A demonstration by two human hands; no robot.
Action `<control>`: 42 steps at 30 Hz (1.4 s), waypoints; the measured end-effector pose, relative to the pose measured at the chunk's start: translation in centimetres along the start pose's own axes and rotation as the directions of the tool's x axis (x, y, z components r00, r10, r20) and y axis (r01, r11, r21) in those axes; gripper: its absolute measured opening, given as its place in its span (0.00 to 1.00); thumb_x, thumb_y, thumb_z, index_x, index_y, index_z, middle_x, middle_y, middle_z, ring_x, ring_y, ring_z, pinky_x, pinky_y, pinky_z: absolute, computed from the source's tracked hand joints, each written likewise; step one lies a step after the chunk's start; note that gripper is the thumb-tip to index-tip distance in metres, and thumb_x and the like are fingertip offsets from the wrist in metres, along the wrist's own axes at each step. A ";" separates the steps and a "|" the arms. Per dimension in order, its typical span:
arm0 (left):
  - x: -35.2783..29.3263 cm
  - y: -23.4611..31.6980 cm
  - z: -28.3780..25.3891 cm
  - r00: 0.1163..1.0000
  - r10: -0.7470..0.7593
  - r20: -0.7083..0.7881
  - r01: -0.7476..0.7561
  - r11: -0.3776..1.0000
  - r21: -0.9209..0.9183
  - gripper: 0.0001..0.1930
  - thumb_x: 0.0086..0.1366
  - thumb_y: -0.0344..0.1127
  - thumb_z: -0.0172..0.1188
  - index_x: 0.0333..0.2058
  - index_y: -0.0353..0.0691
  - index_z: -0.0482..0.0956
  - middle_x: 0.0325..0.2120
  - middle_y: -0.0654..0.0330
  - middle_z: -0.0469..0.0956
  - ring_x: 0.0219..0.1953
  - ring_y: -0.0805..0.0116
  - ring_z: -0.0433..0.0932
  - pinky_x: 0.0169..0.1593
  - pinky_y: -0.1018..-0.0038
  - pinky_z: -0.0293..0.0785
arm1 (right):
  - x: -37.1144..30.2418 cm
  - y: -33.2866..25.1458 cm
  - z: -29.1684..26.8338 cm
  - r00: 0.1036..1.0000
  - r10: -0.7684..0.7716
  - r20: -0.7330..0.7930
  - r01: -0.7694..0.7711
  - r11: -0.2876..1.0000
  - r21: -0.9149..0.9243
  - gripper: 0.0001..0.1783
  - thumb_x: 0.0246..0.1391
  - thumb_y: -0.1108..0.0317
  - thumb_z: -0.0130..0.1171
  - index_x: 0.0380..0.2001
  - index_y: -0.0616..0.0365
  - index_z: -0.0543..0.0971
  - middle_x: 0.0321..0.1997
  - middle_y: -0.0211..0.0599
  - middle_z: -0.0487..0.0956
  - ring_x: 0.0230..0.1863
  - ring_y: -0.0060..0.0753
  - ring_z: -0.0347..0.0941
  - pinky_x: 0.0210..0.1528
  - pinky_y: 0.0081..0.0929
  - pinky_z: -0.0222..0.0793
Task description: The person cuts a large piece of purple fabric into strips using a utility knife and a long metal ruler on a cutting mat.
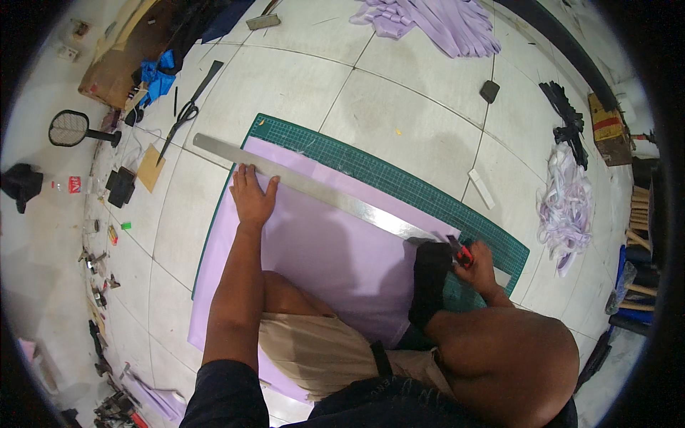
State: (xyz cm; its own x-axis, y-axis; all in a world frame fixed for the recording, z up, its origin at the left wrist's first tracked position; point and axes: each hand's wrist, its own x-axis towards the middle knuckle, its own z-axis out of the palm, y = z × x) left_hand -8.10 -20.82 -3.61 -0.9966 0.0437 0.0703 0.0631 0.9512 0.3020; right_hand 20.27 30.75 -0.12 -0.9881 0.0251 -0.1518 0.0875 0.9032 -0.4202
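A lilac sheet of fabric (314, 235) lies on a green cutting mat (335, 157) on the floor. Across the fabric, from upper left to lower right, runs a long metal ruler (328, 191). My left hand (253, 196) lies flat with fingers spread, its fingertips on the ruler near the left end. My right hand (479, 265) is closed on a red and black cutter (465, 255) at the ruler's right end, by the fabric's edge. My black-covered foot (432, 274) rests at that end of the ruler; the cutter's tip is hard to make out.
Large black scissors (187, 113) lie at the upper left. A white bar (481, 188) and a dark block (489, 91) are on the tiles beyond the mat. Piles of lilac strips (428, 25) and pale scraps (564, 203) lie at the top and right.
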 end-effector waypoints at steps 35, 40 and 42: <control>0.9 0.7 -0.9 0.982 -0.105 0.159 0.122 0.987 -0.102 0.55 0.53 0.66 0.71 0.67 0.32 0.59 0.72 0.37 0.49 0.75 0.40 0.46 0.70 0.33 0.40 | 0.2 -1.3 -1.6 0.968 0.252 -0.019 -0.251 0.967 0.043 0.23 0.42 0.55 0.77 0.37 0.54 0.79 0.36 0.45 0.79 0.41 0.54 0.76 0.41 0.47 0.70; 1.2 -0.6 0.1 0.970 -0.126 0.210 0.126 0.992 0.013 0.61 0.52 0.66 0.71 0.71 0.30 0.51 0.72 0.37 0.50 0.75 0.42 0.45 0.73 0.42 0.42 | -0.2 -0.5 -0.8 0.979 0.196 -0.047 -0.193 0.979 0.069 0.24 0.44 0.51 0.77 0.36 0.55 0.79 0.34 0.44 0.79 0.40 0.53 0.76 0.42 0.45 0.70; 1.5 -1.3 -0.4 0.970 -0.113 0.217 0.113 0.993 0.012 0.61 0.52 0.65 0.71 0.71 0.30 0.51 0.72 0.38 0.50 0.75 0.42 0.45 0.74 0.46 0.42 | 0.4 0.4 -1.2 0.970 0.219 -0.101 -0.204 0.969 0.138 0.25 0.46 0.50 0.76 0.37 0.56 0.78 0.33 0.44 0.79 0.38 0.51 0.77 0.40 0.43 0.71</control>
State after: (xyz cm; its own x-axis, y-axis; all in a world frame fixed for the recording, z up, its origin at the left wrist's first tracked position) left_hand -9.62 -22.10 -3.49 -0.9851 0.0009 -0.1720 -0.0509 0.9537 0.2965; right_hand 19.80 31.60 0.71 -0.9526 0.2656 -0.1485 0.3040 0.8111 -0.4997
